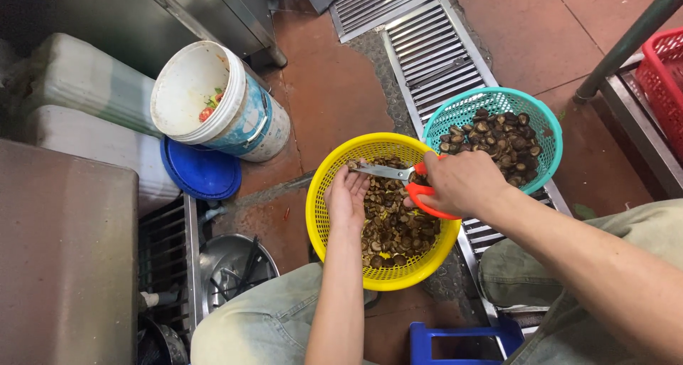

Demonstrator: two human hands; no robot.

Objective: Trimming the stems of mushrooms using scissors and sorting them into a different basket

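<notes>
The person's knees in pale green trousers (270, 322) frame the bottom of the view, with a blue stool (455, 338) between them. Above the knees, the left hand (347, 194) lies palm up and loosely cupped over the yellow basket (329, 230); whether it holds a piece I cannot tell. The right hand (462, 182) is clenched around the orange handles of a pair of scissors (398, 176), whose metal blades point left and reach just to the left hand's fingertips. The scissors hang over the upper part of the yellow basket, which holds a layer of brown cut mushroom pieces (395, 226). Touching it at the upper right sits a teal basket (548, 134) on a floor drain grate (434, 59), filled with whole dark mushrooms (498, 141). Well apart on the left stands a white bucket (235, 109), tilted, with a few red and green scraps inside, beside a blue lid (203, 173) on the floor. A red crate (665, 80) shows at the right edge.
</notes>
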